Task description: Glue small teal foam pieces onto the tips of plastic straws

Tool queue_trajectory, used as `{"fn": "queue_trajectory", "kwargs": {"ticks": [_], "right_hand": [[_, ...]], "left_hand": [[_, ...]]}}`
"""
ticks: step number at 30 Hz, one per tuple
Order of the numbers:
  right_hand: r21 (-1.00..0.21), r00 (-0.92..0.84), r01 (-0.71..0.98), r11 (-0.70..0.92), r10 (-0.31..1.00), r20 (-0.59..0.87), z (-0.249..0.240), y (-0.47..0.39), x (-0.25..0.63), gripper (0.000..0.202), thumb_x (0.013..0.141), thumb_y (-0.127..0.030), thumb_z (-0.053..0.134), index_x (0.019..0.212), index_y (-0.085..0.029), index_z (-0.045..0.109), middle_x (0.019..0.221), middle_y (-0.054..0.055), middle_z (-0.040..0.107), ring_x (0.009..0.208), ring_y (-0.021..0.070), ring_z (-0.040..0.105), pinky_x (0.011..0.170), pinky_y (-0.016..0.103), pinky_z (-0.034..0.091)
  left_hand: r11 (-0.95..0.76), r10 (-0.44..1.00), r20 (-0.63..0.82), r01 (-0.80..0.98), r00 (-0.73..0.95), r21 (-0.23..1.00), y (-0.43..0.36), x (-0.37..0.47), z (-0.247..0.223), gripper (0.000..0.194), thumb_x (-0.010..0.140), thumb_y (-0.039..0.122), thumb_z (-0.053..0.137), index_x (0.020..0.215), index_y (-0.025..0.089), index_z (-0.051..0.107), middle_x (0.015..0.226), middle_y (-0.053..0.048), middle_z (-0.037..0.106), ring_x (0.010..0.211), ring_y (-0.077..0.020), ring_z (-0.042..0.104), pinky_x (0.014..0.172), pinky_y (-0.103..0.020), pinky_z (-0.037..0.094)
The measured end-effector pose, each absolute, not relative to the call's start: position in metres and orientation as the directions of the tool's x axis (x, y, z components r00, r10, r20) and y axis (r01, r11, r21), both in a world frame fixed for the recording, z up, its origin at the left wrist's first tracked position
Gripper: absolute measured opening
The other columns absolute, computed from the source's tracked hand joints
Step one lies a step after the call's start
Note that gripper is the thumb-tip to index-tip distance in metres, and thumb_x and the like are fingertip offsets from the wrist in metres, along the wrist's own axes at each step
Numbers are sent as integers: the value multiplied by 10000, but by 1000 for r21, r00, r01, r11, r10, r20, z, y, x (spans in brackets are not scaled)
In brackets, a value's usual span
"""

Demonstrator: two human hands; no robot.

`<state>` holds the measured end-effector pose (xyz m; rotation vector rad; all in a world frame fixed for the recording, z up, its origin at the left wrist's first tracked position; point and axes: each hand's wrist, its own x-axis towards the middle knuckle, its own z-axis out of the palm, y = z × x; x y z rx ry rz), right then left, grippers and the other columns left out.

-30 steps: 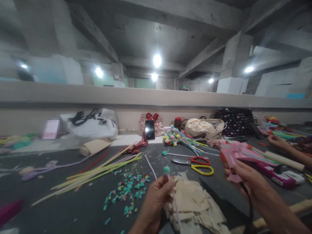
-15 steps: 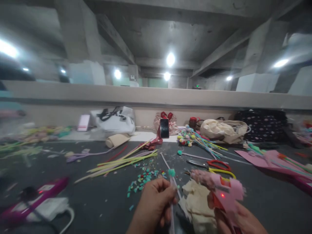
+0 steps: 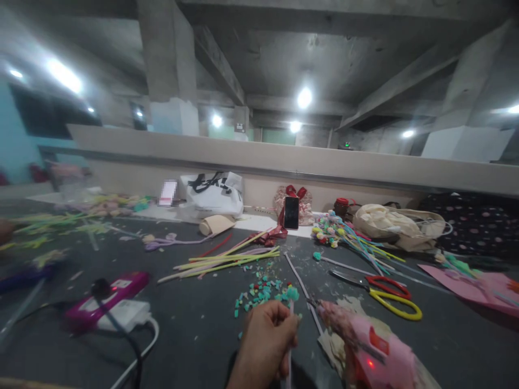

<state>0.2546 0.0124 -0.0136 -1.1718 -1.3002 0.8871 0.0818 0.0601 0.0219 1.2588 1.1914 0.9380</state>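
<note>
My left hand (image 3: pixel 267 340) is closed in a pinch around a pale lilac stem (image 3: pixel 289 362), probably a pipe cleaner, standing nearly upright. At its top sits a teal tuft (image 3: pixel 292 293), just above my fingertips. My right hand (image 3: pixel 425 374), mostly hidden at the lower right, grips a pink hot glue gun (image 3: pixel 383 346) with a red light on. The gun's nozzle (image 3: pixel 313 303) points left, a short way right of the tuft. Small teal pieces (image 3: pixel 261 292) lie scattered behind my left hand. Beneath the gun is a crumpled cream cloth (image 3: pixel 334 346).
Scissors (image 3: pixel 375 289) lie right of the gun. Loose stems (image 3: pixel 227 262) and a phone (image 3: pixel 291 213) are farther back, near tufted stems (image 3: pixel 330 229). A magenta power strip (image 3: pixel 113 294) with cables is at left. Bags (image 3: pixel 213 197) line the low wall.
The view has shifted, so the table items appear farther right. The glue gun has tilted, bringing its nozzle closer to the teal tuft. My left hand still pinches the stem.
</note>
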Motion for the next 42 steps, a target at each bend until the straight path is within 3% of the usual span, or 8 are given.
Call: {"fn": "queue_trajectory", "kwargs": {"ticks": [9,13,16,22,25,27,35,42], "right_hand": [[-906,-52,246,343,938,341,-9,57,258,214,817,-315,483,991,-208,545,991,34,583,843,186,566,657,335,494],[-863,-145,296,409,913,382,3,53,268,256,729,-445,548,814,-225,648,824,24,676,748,199,623,666,336,520],[-838,-190,330,434,900,391,10,52,273,237,616,-483,629,740,-292,692,735,-4,704,733,258,645,646,336,546],[-775,-274,377,507,860,429,7,55,272,297,686,-515,522,750,-289,704,785,-10,705,734,258,655,611,312,558],[-714,-331,397,577,816,475,3,55,272,351,634,-554,550,761,-266,704,809,13,703,764,284,646,638,330,553],[-688,-323,428,586,810,488,0,54,272,349,582,-566,589,732,-272,703,771,11,707,736,294,649,631,344,554],[-678,-245,456,576,814,527,-12,52,271,342,637,-561,552,772,-283,698,816,8,703,772,291,645,662,346,548],[-735,-72,372,567,807,586,-23,45,252,335,789,-474,420,888,-277,671,875,9,693,785,233,650,650,292,555]], "left_hand": [[-125,992,111,451,57,884,56,81,27,180,618,209,481,441,186,506,397,43,485,401,-98,463,401,-182,277],[-142,989,139,568,49,811,52,81,32,196,645,142,448,479,174,548,425,45,494,437,-85,457,452,-180,269],[-155,988,116,612,103,776,52,82,31,205,655,125,428,524,177,576,445,41,516,450,-85,462,464,-180,269],[-202,979,163,638,121,743,53,82,22,204,667,124,415,576,179,589,502,15,569,491,-95,496,484,-186,280],[-220,975,183,652,125,726,54,81,19,210,677,138,405,566,182,577,507,9,570,495,-99,498,477,-189,274],[-228,973,186,651,134,724,54,81,19,208,676,137,405,563,183,573,516,7,575,496,-97,499,474,-188,271],[-206,978,143,656,149,726,52,80,25,209,674,132,408,564,185,578,514,7,578,485,-93,492,470,-185,268],[-246,969,200,666,146,704,51,79,22,214,688,151,404,569,187,578,517,8,581,490,-92,493,474,-188,264]]}}
